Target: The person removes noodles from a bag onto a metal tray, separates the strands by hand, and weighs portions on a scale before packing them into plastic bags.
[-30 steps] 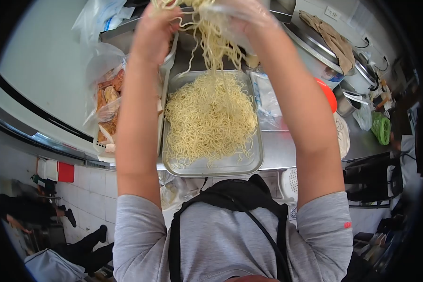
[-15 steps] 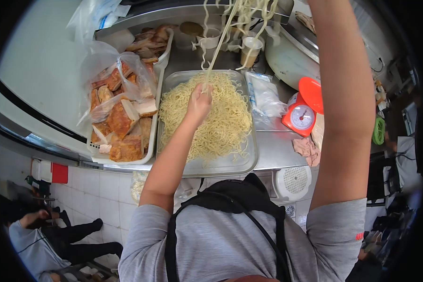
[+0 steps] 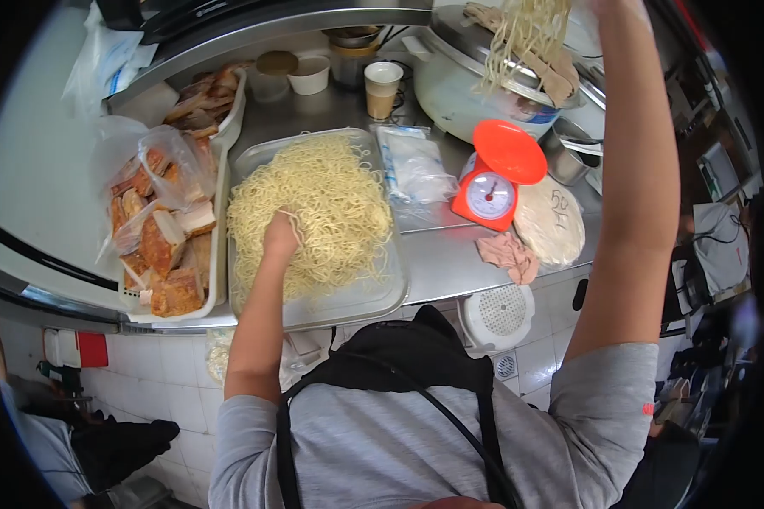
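Note:
A wide heap of pale yellow noodles point(image 3: 323, 191) fills most of a metal tray point(image 3: 390, 293) on the counter. My left hand point(image 3: 282, 237) is down in the near left part of the heap, fingers curled into the noodles, with a strand lying over them; the fingertips are hidden. My right hand point(image 3: 618, 10) is raised at the top right, partly cut off by the frame edge. Beside it a bunch of noodles point(image 3: 528, 38) hangs in the air, in front of a large lidded pot point(image 3: 450, 93); the fingers holding the bunch are out of sight.
Left of the tray, a white basket point(image 3: 221, 254) holds roasted meat pieces point(image 3: 163, 242) partly under plastic. To the right are bagged white packets point(image 3: 412, 161), a red scale point(image 3: 491, 195), a pink cloth point(image 3: 508, 254) and a round wrapped stack point(image 3: 552, 220). A cup point(image 3: 383, 89) stands behind.
The view has shifted right. My right hand and the hanging noodles have swung right, from above the tray towards the pot. My left hand has dropped from the raised strands into the heap.

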A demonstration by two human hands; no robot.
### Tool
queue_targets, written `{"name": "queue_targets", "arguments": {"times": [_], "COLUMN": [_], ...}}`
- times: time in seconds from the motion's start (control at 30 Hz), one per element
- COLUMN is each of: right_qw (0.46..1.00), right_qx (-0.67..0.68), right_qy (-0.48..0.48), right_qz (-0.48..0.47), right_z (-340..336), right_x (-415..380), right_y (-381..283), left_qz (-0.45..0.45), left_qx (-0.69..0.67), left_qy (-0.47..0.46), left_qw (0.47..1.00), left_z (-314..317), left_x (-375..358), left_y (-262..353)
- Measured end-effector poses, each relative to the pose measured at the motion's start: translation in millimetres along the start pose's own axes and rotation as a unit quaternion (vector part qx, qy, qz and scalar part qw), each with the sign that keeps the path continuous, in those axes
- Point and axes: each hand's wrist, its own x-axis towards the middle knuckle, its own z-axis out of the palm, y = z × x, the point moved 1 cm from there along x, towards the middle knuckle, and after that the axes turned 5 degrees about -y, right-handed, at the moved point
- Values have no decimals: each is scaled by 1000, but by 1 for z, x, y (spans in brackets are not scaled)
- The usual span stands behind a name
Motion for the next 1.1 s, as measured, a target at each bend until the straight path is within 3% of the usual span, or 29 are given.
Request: {"name": "queue_targets", "arguments": {"times": [0.1, 0.2, 0.3, 0.33, 0.37, 0.43, 0.5, 0.63, 0.73, 0.77, 0.87, 0.9, 1.0, 1.1], "right_qw": [996, 989, 984, 982, 981, 978, 976, 972, 970, 970, 974, 974, 959, 948], "right_qx": [-65, -100, -110, -112, -117, -128, -138, -164, -177, -178, -132, 46, 176, 159], "right_qy": [34, 62, 83, 89, 96, 108, 114, 113, 96, 87, 55, 77, 27, 16], "right_qz": [53, 92, 114, 119, 123, 128, 127, 127, 135, 142, 176, 206, 219, 275], "right_z": [-38, -62, -81, -88, -94, -107, -114, -115, -107, -102, -87, -77, -66, -51], "right_x": [-38, -76, -103, -109, -116, -126, -138, -163, -186, -195, -217, -224, -242, -244], "right_y": [33, 66, 88, 95, 102, 117, 130, 159, 177, 181, 185, 177, 166, 156], "left_qz": [30, -20, -6, 20, 44, 95, 45, -30, -60, -42, -44, -44, -46, -51], "left_qx": [213, 318, 423, 410, 396, 243, -105, -213, -299, -380, -403, -420, -450, -447], "left_qy": [-157, -225, -331, -292, -252, -188, -257, -270, -230, -242, -208, -193, -153, -145], "left_qw": [964, 921, 843, 864, 882, 947, 959, 939, 924, 892, 890, 886, 878, 881], "left_z": [8, -46, -74, -75, -69, -33, 30, 148, 190, 194, 198, 201, 201, 189], "left_x": [29, -10, -21, -18, -13, 9, 28, 42, 35, 32, 27, 25, 19, 11], "left_y": [-36, 85, 170, 190, 206, 232, 261, 304, 318, 321, 322, 320, 314, 308]}}
